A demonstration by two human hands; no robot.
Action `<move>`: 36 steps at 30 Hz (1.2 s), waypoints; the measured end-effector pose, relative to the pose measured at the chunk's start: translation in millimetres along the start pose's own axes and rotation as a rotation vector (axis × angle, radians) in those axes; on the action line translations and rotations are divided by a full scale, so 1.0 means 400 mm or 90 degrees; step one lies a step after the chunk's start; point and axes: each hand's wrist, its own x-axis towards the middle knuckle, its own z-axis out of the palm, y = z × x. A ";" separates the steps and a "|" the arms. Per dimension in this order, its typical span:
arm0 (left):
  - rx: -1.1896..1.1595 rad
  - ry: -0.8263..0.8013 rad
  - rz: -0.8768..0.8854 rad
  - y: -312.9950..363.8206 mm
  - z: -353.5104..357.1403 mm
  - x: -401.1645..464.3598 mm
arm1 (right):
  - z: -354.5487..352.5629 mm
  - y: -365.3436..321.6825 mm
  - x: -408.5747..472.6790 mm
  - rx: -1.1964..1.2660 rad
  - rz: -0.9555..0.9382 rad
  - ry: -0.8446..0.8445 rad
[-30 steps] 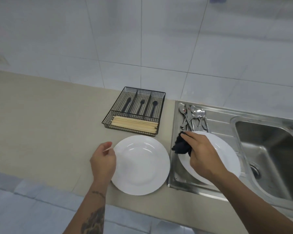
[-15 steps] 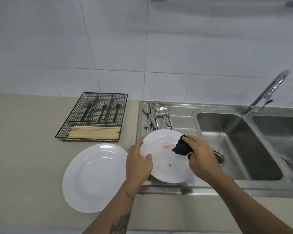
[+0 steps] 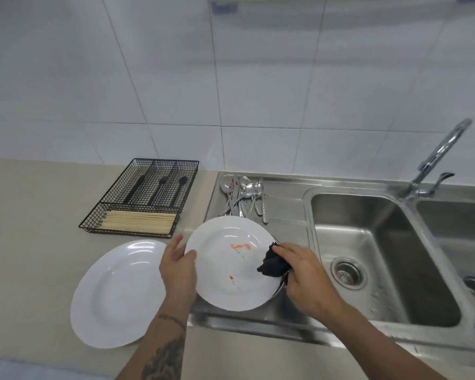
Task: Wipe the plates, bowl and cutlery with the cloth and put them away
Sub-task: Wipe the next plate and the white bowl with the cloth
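Stained plate point(image 3: 225, 270) now lifted, left hand point(image 3: 177, 272), cloth point(image 3: 272, 266) in right hand point(image 3: 303, 272)

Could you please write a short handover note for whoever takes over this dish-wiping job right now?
Left hand grips the rim of the stained plate over the drainboard.
Right hand pinches the dark cloth against that plate's right edge.
Red smears remain on it, so wiping has barely begun.
Second plate lies on the counter, looking clean.
Spoons lie piled on the drainboard, some with red spots.
Left: finish this plate, wipe the cutlery, put it in the wire tray.
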 end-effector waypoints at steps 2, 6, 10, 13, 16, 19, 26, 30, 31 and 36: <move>-0.088 0.025 -0.042 0.013 0.003 -0.011 | -0.008 -0.003 0.003 0.020 -0.023 -0.011; -0.190 0.038 -0.047 0.034 0.009 -0.037 | -0.022 -0.027 0.015 0.046 -0.063 -0.039; -0.267 0.007 -0.032 0.063 0.030 -0.063 | -0.052 -0.045 0.041 0.067 -0.087 -0.020; -0.297 -0.028 -0.036 0.090 0.076 -0.082 | -0.076 -0.034 0.046 0.044 -0.088 0.000; -0.281 -0.066 -0.014 0.108 0.148 -0.098 | -0.102 -0.007 0.039 -0.001 -0.091 -0.004; -0.227 -0.103 0.030 0.124 0.253 -0.132 | -0.131 0.016 0.036 0.029 -0.080 -0.031; -0.061 -0.165 0.231 0.149 0.523 -0.257 | -0.198 0.080 -0.010 0.248 0.042 0.070; -0.014 -0.236 0.266 0.148 0.635 -0.334 | -0.208 0.129 -0.014 0.298 0.121 0.132; -0.009 -0.249 0.265 0.146 0.654 -0.349 | -0.211 0.138 -0.013 0.312 0.135 0.143; 0.025 -0.280 0.255 0.131 0.703 -0.389 | -0.224 0.189 -0.014 0.351 0.190 0.178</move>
